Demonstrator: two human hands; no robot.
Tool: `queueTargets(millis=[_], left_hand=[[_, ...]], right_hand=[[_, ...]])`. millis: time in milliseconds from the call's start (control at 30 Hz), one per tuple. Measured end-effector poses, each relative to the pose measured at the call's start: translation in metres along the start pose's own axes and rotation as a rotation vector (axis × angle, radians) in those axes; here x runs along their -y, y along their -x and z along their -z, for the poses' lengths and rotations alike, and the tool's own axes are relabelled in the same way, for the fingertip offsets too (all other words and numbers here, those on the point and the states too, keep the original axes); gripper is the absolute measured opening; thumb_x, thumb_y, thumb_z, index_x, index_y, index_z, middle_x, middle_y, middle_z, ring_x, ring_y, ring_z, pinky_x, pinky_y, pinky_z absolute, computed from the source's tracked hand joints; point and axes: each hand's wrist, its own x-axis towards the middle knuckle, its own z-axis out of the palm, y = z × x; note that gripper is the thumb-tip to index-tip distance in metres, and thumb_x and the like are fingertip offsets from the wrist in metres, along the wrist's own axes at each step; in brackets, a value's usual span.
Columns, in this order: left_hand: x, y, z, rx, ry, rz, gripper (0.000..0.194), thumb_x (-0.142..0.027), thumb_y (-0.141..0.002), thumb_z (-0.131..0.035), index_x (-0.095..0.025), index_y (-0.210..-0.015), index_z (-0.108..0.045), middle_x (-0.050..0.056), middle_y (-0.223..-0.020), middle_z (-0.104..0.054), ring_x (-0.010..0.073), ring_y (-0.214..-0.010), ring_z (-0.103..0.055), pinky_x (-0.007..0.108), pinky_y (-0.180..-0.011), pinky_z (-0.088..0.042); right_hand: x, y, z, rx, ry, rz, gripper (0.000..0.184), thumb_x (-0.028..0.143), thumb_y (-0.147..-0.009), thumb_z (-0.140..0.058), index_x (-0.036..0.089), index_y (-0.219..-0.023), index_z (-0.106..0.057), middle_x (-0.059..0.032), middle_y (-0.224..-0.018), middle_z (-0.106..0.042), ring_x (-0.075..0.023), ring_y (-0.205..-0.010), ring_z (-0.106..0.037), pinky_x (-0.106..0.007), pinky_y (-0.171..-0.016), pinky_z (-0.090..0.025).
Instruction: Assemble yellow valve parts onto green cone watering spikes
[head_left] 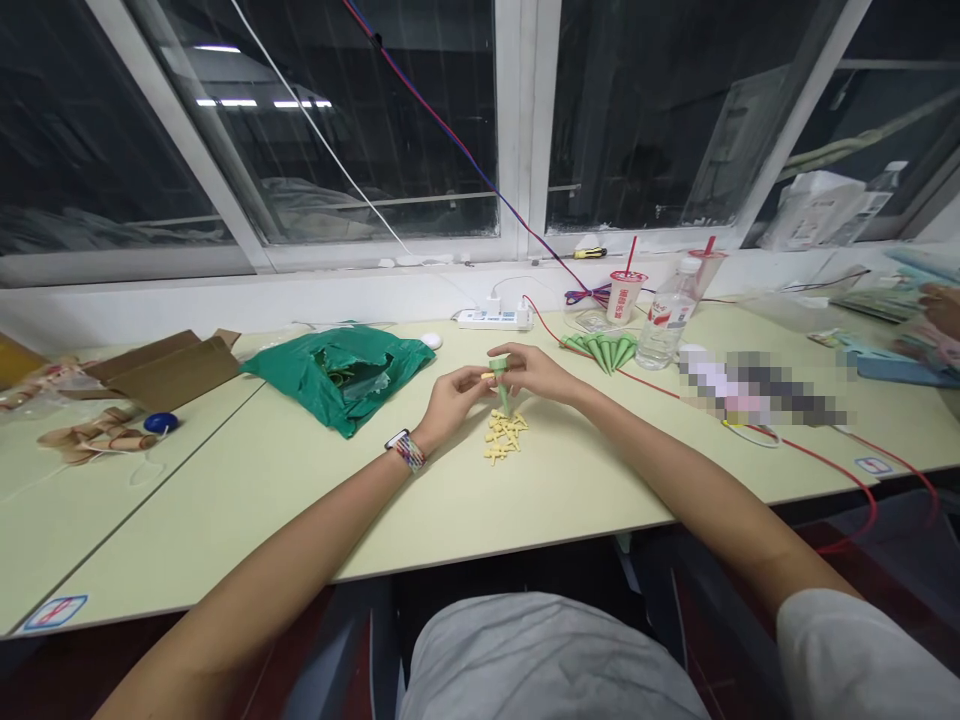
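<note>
Hands [450, 398] [534, 372] hold green cone [501, 392]; green plastic bag [341, 375] nearby.

ceiling lights [264, 102] are glaring in the dark window panes [390, 130], a faint shadow is falling under my left hand [448, 405], the wide lens is bowing the table edge [225, 600], and a pixelated patch [761, 388] is blurring the right side.

My right hand [534, 371] holds a slim green plastic piece [502, 394], roughly upright, and my left hand [450, 397] pinches a small yellow part [488, 376] just beside it. Below them, on the surface [450, 500], lies a loose heap of small yellow plastic parts [503, 437]. Farther right, green cones [601, 350] lie side by side.
</note>
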Motion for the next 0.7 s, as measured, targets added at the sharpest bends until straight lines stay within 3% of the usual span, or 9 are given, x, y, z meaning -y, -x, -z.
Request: queueTargets(millis=[167, 300, 433, 500, 600, 700], left_hand=[[-0.006, 0.004, -0.005, -0.080, -0.117, -0.085, 0.043, -0.057, -0.081, -0.085, -0.017, -0.096, -0.078, 0.009, -0.092, -0.081, 0.0246, -0.084, -0.077, 0.036, -0.080, -0.062], [-0.008, 0.004, -0.006, -0.129, -0.223, -0.181, 0.035, -0.053, -0.085, -0.083, -0.019, -0.093, -0.079, 0.008, -0.094, -0.080, 0.0226, -0.086, -0.075, 0.036, -0.086, -0.060], [-0.004, 0.000, -0.010, -0.045, 0.072, 0.061, 0.042, -0.054, -0.079, -0.087, -0.016, -0.093, -0.078, 0.010, -0.092, -0.080, 0.0239, -0.083, -0.075, 0.041, -0.086, -0.062], [-0.003, 0.000, -0.010, -0.025, 0.094, 0.092, 0.040, -0.054, -0.081, -0.085, -0.016, -0.093, -0.077, 0.011, -0.092, -0.079, 0.0242, -0.082, -0.076, 0.043, -0.086, -0.063], [-0.006, 0.005, -0.003, -0.058, -0.262, -0.183, 0.029, -0.047, -0.092, -0.076, -0.019, -0.095, -0.075, 0.010, -0.092, -0.078, 0.0243, -0.086, -0.074, 0.041, -0.085, -0.060], [-0.009, 0.010, 0.008, 0.054, -0.628, -0.495, 0.022, -0.040, -0.100, -0.066, -0.021, -0.104, -0.075, 0.010, -0.099, -0.077, 0.0244, -0.094, -0.072, 0.040, -0.090, -0.056]], right_hand=[[0.001, 0.003, 0.001, -0.005, -0.048, 0.039, 0.034, 0.031, -0.080, -0.079, 0.018, -0.109, -0.068, 0.0008, -0.075, -0.070, -0.0171, -0.070, -0.068, -0.029, -0.060, -0.060], [0.000, 0.002, 0.004, 0.013, -0.083, 0.021, 0.029, 0.036, -0.082, -0.076, 0.017, -0.102, -0.068, -0.0011, -0.075, -0.071, -0.0164, -0.064, -0.067, -0.030, -0.061, -0.059], [0.000, 0.003, 0.008, 0.006, -0.007, 0.101, 0.034, 0.034, -0.079, -0.079, 0.018, -0.108, -0.070, 0.0027, -0.070, -0.066, -0.0153, -0.065, -0.065, -0.030, -0.065, -0.057], [-0.001, 0.003, 0.011, 0.016, 0.038, 0.125, 0.035, 0.034, -0.078, -0.080, 0.018, -0.108, -0.072, 0.0029, -0.071, -0.065, -0.0149, -0.067, -0.064, -0.029, -0.066, -0.056], [-0.006, 0.003, 0.026, -0.041, 0.063, 0.106, 0.035, 0.037, -0.077, -0.079, 0.018, -0.105, -0.072, -0.0004, -0.076, -0.069, -0.0162, -0.068, -0.065, -0.031, -0.065, -0.057], [-0.012, 0.008, 0.062, -0.330, 0.135, 0.054, 0.036, 0.041, -0.077, -0.076, 0.018, -0.103, -0.071, -0.0034, -0.079, -0.072, -0.0187, -0.068, -0.066, -0.033, -0.065, -0.059]])
